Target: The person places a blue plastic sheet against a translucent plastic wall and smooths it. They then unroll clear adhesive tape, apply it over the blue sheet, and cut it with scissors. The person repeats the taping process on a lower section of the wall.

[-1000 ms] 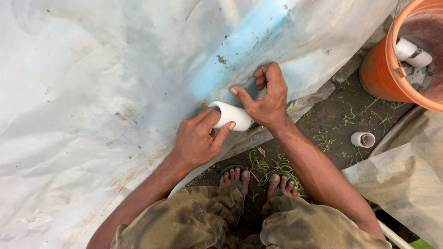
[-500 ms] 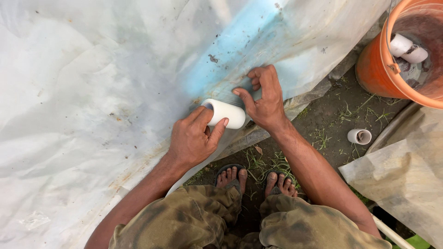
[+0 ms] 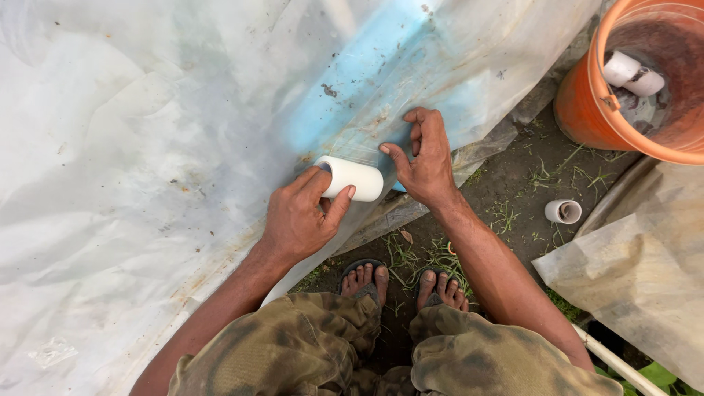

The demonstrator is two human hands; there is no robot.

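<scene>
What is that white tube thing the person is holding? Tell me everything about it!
The white tube is a short, stubby roll with a smooth, matte skin that looks like plastic or tape. It lies on its side against the clear plastic sheet, just where a blue patch shows through. Its left end looks open and hollow. The left hand grips it, fingers over the top and thumb underneath. The right hand presses the sheet just beside its right end; whether it touches the tube is unclear.

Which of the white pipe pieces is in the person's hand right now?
The one on the plastic sheet, gripped by the left hand. Another white pipe piece lies loose on the soil, and two more sit in the orange bucket.
</scene>
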